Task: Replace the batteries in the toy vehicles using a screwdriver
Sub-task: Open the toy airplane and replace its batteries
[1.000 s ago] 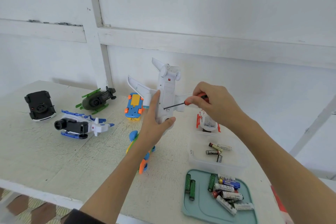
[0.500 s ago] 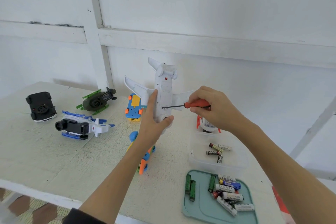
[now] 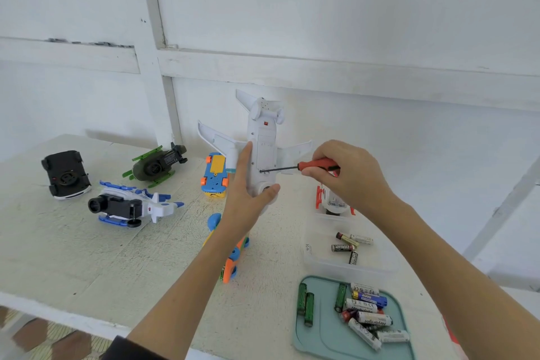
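Plane cover screw in progress, nothing swapped yet as far as visible.
Left hand (image 3: 248, 199) grips plane (image 3: 263, 149) upright mid-desk; right hand (image 3: 347, 175) pinches screwdriver (image 3: 295, 167), tip on belly cover. Batteries (image 3: 362, 313) wait at 5 o'clock; five other toys untouched.

Both hands up over the worktop, each gripping something.
Left hand (image 3: 248, 199) raised from lower left, forearm bare, dark sleeve edge at bottom; fingers straight up along the white toy plane (image 3: 263, 149), thumb wrapped across its lower front. Right hand (image 3: 347, 175) comes in from lower right, forearm bare, fingers curled, pinching the red-handled screwdriver (image 3: 309, 166) held level, tip at the plane's underside.
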`<state>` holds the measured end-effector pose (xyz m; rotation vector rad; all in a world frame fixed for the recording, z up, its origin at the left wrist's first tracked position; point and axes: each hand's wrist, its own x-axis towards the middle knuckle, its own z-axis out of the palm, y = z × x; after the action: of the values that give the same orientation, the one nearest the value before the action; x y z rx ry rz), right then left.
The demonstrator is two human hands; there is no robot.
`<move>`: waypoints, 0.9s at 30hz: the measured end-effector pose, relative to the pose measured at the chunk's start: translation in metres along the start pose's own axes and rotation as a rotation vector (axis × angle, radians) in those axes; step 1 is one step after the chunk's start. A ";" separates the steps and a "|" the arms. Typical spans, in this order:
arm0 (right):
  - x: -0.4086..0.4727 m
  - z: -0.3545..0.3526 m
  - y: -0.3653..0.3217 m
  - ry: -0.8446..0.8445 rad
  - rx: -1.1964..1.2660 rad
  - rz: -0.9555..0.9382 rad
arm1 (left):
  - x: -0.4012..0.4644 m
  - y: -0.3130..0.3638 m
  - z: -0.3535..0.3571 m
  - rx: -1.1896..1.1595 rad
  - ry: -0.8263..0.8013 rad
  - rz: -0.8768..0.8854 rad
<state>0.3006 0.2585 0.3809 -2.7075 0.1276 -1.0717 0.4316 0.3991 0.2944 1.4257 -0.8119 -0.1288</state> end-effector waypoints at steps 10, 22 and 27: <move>-0.007 0.001 -0.010 -0.121 0.089 -0.027 | 0.000 0.003 -0.001 -0.027 0.002 0.002; -0.004 0.002 -0.014 -0.099 0.102 0.016 | 0.000 0.001 -0.001 0.029 -0.003 -0.005; -0.003 -0.002 -0.015 -0.166 -0.006 0.163 | -0.003 -0.004 -0.003 0.110 -0.003 -0.010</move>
<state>0.2969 0.2731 0.3839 -2.7221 0.3172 -0.7988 0.4329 0.4026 0.2895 1.5336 -0.8249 -0.0949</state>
